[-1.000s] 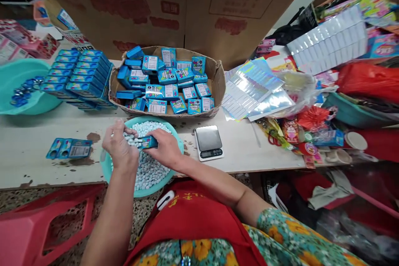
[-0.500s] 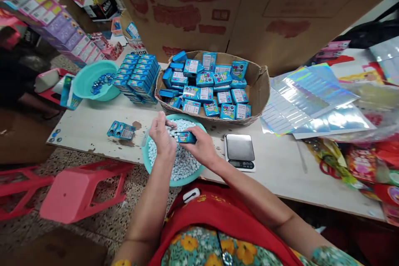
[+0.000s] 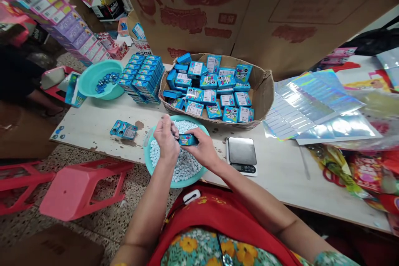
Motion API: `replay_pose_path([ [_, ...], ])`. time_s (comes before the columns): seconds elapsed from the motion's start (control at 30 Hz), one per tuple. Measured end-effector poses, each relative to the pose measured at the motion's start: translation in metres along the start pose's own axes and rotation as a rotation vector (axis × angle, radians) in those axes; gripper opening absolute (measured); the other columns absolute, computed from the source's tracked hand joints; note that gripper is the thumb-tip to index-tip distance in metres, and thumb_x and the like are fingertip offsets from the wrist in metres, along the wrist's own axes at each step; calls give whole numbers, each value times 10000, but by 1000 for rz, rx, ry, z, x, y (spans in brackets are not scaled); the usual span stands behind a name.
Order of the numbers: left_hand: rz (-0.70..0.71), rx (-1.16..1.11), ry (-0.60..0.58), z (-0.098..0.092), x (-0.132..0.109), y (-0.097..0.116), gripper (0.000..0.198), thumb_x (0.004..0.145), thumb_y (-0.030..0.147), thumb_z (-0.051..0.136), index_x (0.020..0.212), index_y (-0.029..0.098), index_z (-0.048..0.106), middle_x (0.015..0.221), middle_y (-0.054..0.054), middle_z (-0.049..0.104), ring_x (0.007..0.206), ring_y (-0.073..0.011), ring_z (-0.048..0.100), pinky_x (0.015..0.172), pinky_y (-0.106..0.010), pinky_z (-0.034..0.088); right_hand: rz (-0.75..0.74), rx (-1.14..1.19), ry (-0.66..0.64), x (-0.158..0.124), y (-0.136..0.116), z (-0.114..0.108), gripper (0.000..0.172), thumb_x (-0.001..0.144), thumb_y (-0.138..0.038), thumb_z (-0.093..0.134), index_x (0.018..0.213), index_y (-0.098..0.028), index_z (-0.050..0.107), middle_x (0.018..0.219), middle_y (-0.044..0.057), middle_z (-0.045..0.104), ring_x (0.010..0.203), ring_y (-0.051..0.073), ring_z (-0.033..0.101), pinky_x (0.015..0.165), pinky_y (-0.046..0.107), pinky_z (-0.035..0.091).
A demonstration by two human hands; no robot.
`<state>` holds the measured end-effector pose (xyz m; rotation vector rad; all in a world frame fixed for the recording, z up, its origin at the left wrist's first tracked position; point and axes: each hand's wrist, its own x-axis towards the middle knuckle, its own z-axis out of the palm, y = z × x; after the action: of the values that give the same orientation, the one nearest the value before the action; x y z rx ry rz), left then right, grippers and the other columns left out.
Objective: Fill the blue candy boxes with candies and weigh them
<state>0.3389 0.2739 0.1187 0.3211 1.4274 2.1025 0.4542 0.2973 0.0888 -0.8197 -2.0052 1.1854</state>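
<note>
A small blue printed candy box (image 3: 186,139) is in my right hand (image 3: 204,148), its fingers and thumb closed on the right end. My left hand (image 3: 167,140) is at the box's left end with its fingers curled together. What those fingers hold is hidden. Both hands are above a turquoise basin (image 3: 147,167) full of small white candies (image 3: 187,171). Left of the basin, a few small blue boxes (image 3: 124,129) lie side by side on the table (image 3: 93,122).
A cardboard carton (image 3: 263,93) of blue boxes stands behind the basin, beside stacked blue boxes (image 3: 145,77). A digital scale (image 3: 241,152) is at the right, near shiny sticker sheets (image 3: 324,99). Another turquoise basin (image 3: 89,81) and a pink stool (image 3: 67,193) are left.
My left fingers have closed in against the box's left end; earlier they were spread more and slightly apart from it. The whole view has shifted a little.
</note>
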Motion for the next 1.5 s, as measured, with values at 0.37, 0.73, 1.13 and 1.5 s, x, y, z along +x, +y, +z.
replay_pose_path([
  [0.37, 117, 78, 17, 9, -4, 6, 380, 810, 478, 595, 651, 181, 419, 470, 80, 348, 420, -72, 443, 459, -203, 371, 25, 158, 58, -2, 3, -8, 326, 692, -257, 773, 966, -215, 602, 928, 17, 608, 889, 195, 574, 800, 318, 449],
  [0.73, 189, 133, -57, 15, -6, 3, 335, 831, 389, 577, 622, 174, 428, 457, 72, 357, 391, -75, 395, 418, -211, 328, 60, 227, 116, -1, 9, -17, 357, 640, -309, 810, 935, -208, 637, 911, 18, 603, 890, 191, 578, 825, 326, 465],
  [1.13, 333, 1663, -456, -72, 17, -80, 548, 868, 509, 434, 1294, 170, 488, 1383, -179, 425, 1287, -331, 358, 1028, -516, 292, 517, -15, 492, -110, 135, -137, 383, 658, -426, 737, 958, -218, 621, 922, 61, 662, 855, 271, 623, 819, 467, 505],
  [1.5, 349, 1978, -496, -53, 19, -85, 457, 895, 478, 360, 1178, 163, 533, 1061, -139, 555, 1019, -322, 487, 760, -404, 420, 161, -306, 485, 43, 114, -192, 520, 759, -386, 695, 1200, -161, 537, 1199, 128, 565, 1105, 256, 540, 937, 394, 453],
])
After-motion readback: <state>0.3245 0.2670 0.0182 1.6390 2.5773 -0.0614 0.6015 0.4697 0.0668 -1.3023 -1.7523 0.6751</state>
